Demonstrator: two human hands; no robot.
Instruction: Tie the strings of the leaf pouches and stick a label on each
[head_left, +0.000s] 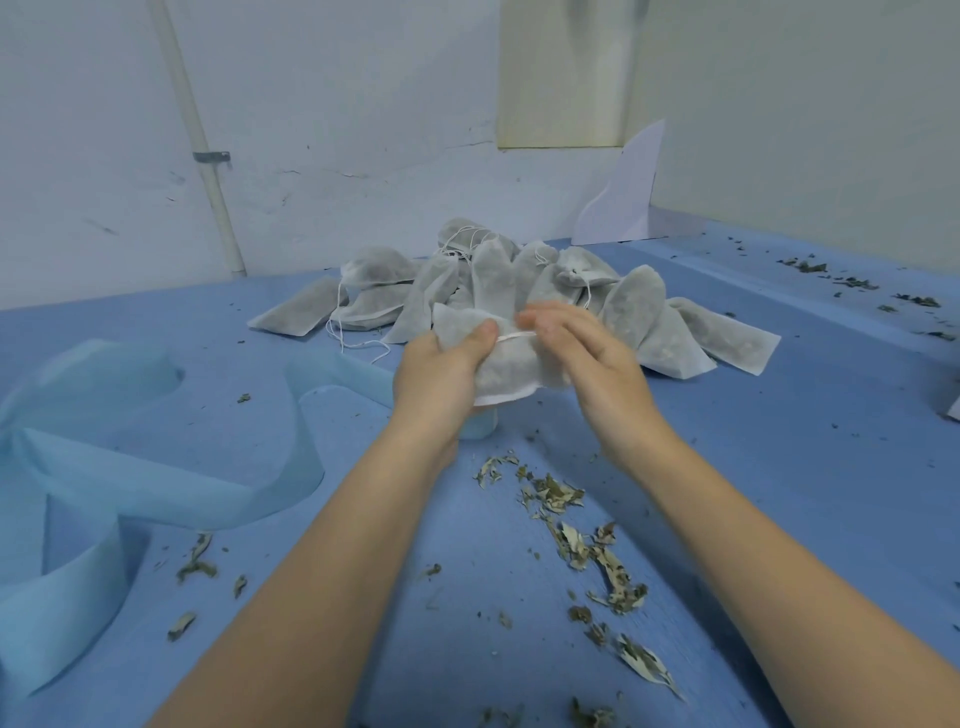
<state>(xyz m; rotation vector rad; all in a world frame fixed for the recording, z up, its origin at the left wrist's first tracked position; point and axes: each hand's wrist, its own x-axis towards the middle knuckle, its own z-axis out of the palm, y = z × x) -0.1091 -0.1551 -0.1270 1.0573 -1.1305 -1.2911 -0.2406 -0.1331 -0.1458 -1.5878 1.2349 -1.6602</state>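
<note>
The pouch in hand (506, 364) sits just above the middle of the view, held over the blue table (779, 467), with the heap of other pouches (519, 280) right behind it at twelve o'clock. The left hand (441, 374) grips the pouch from the nine o'clock side, thumb pressed flat on the fabric near the mouth and fingers curled under it. The right hand (587, 353) comes in from three o'clock; its fingertips are blurred, but they appear to pinch the string (517, 336) that runs taut from the left thumb. This looks like the drawing or knotting step. To do it well, the left thumb should stay pinned close to the neck so the gathered mouth cannot slacken while the right hand pulls the string away toward three o'clock, steadily and without jerking, since the thin fabric could tear and add to the leaf scraps (571, 519) lying at six o'clock. No label is visible; that step seems undone.
</note>
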